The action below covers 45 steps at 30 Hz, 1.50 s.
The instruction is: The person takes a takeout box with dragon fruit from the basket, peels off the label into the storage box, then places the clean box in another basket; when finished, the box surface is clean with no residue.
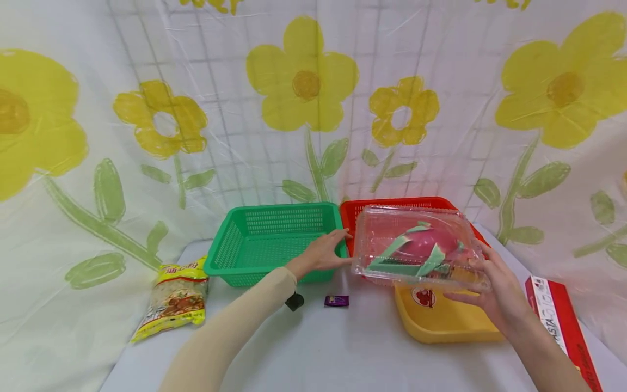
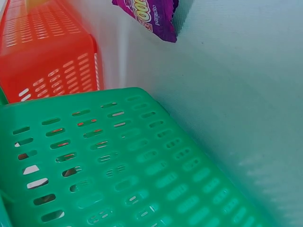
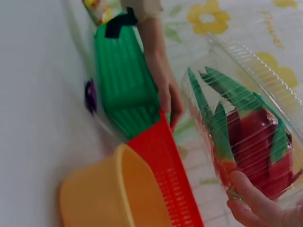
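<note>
My right hand [image 1: 499, 291] grips the right end of a clear plastic box [image 1: 372, 234], with its thumb on the near side. Through the clear walls a dragon fruit [image 1: 428, 243] with long green scales shows. The box is held tilted in the air, above the red basket [image 1: 401, 202] and the yellow tub [image 1: 441, 333]. My left hand [image 1: 320, 251] reaches over the right edge of the green basket [image 1: 274, 223], fingers extended and loosely bent. In the right wrist view that hand is apart from the box, beside the red basket's rim; whether it touches the rim is unclear.
A small purple packet [image 1: 336, 301] lies in front of the baskets. At the left is a yellow food bag [image 1: 178, 296]; at the right lies a red and white pasta box [image 1: 563, 321]. A flowered curtain [image 1: 303, 163] hangs behind the table [image 1: 343, 354].
</note>
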Motion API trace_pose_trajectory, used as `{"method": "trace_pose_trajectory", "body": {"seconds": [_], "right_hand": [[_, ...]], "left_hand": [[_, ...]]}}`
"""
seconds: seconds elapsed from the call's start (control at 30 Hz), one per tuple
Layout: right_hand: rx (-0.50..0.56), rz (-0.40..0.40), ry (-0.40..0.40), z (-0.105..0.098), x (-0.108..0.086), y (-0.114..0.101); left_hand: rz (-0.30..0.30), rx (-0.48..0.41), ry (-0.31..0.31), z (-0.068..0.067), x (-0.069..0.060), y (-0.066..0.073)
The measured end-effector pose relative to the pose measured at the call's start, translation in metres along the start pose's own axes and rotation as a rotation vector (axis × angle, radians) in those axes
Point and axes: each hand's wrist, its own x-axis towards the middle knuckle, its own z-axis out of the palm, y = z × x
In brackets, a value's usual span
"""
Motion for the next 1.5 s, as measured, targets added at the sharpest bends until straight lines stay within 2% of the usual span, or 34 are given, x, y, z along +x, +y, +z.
{"method": "trace_pose_trajectory", "body": {"seconds": [0.13, 0.2, 0.33, 0.5, 0.6, 1.03, 1.2, 1.4, 1.5], "right_hand": [[0.023, -0.038, -0.002, -0.008, 0.017, -0.006], [0.046, -0.032, 0.009, -0.01, 0.027, -0.009], [0.085, 0.004, 0.07, -0.01, 0.048, -0.014], [0.087, 0.023, 0.163, -0.008, 0.073, -0.016], [0.072, 0.032, 0.19, -0.009, 0.086, -0.016], [-0.089, 0.166, 0.244, -0.027, 0.14, -0.005], [-0.128, 0.202, 0.248, -0.03, 0.152, 0.0], [-0.283, 0.256, 0.258, -0.033, 0.166, 0.017], [-0.319, 0.303, 0.281, -0.034, 0.17, 0.024]], "left_hand": [[-0.019, -0.016, 0.001, 0.002, 0.0, 0.002], [-0.026, -0.014, 0.0, 0.003, 0.0, 0.003], [-0.02, 0.002, 0.0, 0.002, -0.001, 0.003], [-0.01, 0.011, 0.003, 0.002, -0.002, 0.002], [-0.006, 0.014, 0.001, 0.003, -0.003, 0.002], [0.001, 0.014, 0.008, 0.001, -0.009, 0.007], [0.007, 0.003, 0.002, 0.001, -0.011, 0.01], [0.012, 0.02, 0.0, 0.004, -0.009, 0.012], [0.02, 0.022, 0.0, 0.007, -0.008, 0.013]]}}
